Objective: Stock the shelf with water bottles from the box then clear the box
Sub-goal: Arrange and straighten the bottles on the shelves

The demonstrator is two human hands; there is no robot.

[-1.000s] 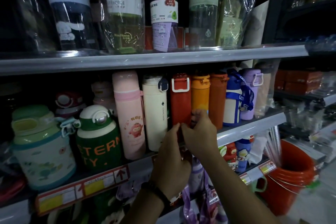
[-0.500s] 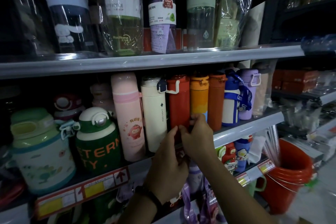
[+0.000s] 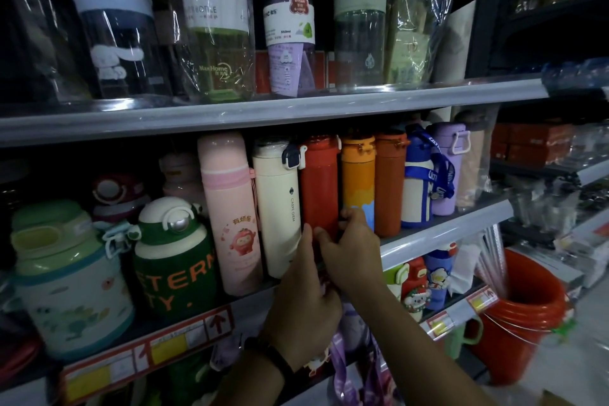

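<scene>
A red water bottle (image 3: 319, 188) stands upright on the middle shelf (image 3: 441, 234), between a cream bottle (image 3: 276, 208) and an orange bottle (image 3: 357, 181). Its white handle faces left, against the cream bottle's cap. Both hands hold its lower end. My left hand (image 3: 304, 300) wraps the base from the front and left. My right hand (image 3: 354, 250) grips the base from the right, fingers reaching between the red and orange bottles. The box is out of view.
The middle shelf is packed: a pink bottle (image 3: 230, 211), a green jug (image 3: 174, 257), a pale green jug (image 3: 62, 277), a blue-strapped bottle (image 3: 418, 184). Wrapped clear bottles fill the upper shelf (image 3: 263, 115). A red bucket (image 3: 524, 313) stands on the floor at lower right.
The red bottle has turned about its axis, so its white handle swung from facing front to the left side. Both hands stayed at its base.
</scene>
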